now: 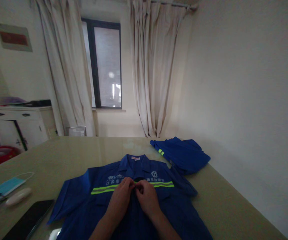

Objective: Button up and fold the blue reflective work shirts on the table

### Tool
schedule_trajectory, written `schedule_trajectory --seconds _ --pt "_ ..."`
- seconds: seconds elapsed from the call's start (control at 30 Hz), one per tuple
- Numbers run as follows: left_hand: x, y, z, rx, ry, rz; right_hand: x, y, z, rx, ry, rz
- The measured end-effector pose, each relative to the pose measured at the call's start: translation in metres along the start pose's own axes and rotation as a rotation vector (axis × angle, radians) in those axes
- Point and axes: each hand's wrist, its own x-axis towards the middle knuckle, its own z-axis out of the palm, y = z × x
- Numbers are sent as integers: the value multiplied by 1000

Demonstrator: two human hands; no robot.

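Note:
A blue short-sleeved work shirt (pixel 101 201) lies spread front side up on the table, collar pointing away from me. Yellow-green reflective strips and white printing cross its chest. At the middle of the chest, my left hand (pixel 124 191) pinches the shirt's front edge with closed fingers. Right beside it, my right hand (pixel 146 196) is closed on the same front opening, fingertips almost touching the left ones. What exactly sits between the fingertips, a button or only cloth, is too small to make out.
Another blue garment (pixel 184 155) lies bunched at the table's far right, near the wall. On the left are a black phone (pixel 30 218), a light blue face mask (pixel 5 190) and a pale oval object (pixel 18 196). The table (pixel 224 200) ends along the right wall.

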Motion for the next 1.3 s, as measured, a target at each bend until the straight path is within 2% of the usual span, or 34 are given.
schedule_trajectory --seconds 0.2,0.37,0.5,0.7,0.87,1.13,1.3 --pt "5 -3 -5 -64 -36 -73 1 -2 -1 97 23 27" --pt "0 -3 -2 -55 -1 -8 2 -4 -3 278 24 -18" --pt "-2 -5 2 -96 48 37 3 -1 -4 322 5 -43" --pt "2 -10 2 -257 40 -11 4 3 -3 267 72 -130" --pt "5 -16 0 -389 13 -36 3 0 -7 251 57 -141" --pt "6 -13 1 -406 78 -142 0 -8 -2 135 56 -145" --pt "11 -22 0 -637 -12 -157 -6 -15 2 83 116 -138"
